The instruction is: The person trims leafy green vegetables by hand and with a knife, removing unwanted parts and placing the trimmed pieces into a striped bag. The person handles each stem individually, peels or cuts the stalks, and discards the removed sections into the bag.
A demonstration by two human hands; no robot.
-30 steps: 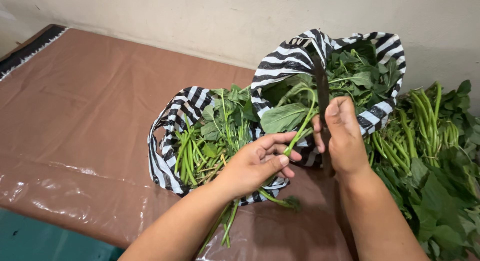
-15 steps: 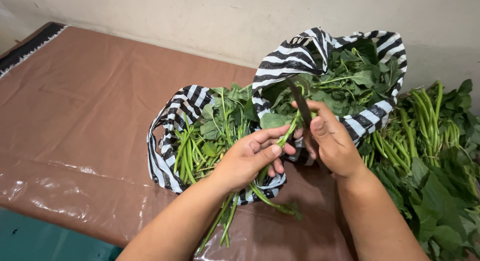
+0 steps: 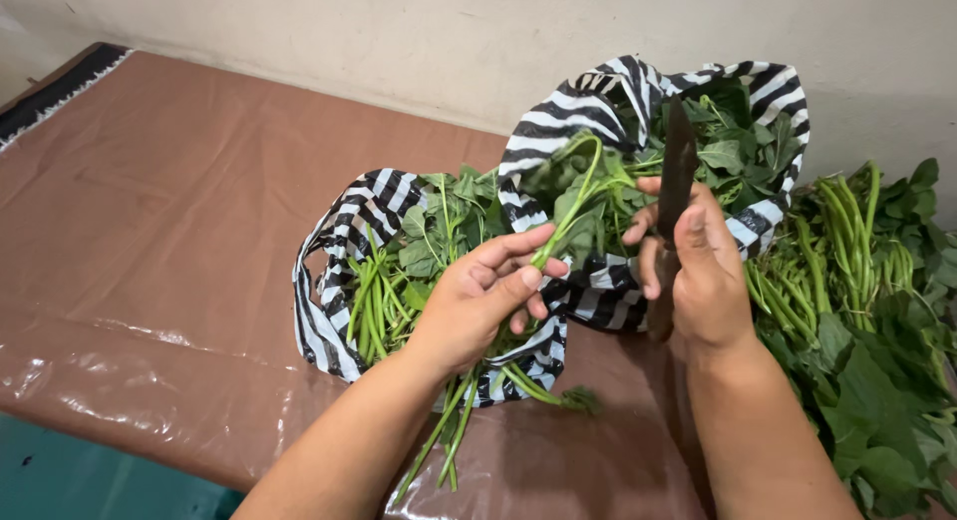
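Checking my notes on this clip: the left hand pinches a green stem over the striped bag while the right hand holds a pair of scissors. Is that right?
Not quite. The head view shows the right hand holding a dark knife, not scissors. The left hand does pinch a green stem over the striped bag.

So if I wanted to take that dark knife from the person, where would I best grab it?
Probably by the lower handle end. The knife stands nearly upright in the right hand, blade up beside the striped bag, and its handle end shows below the palm. Come from below on the near side, away from the blade and the left hand holding the green stem.
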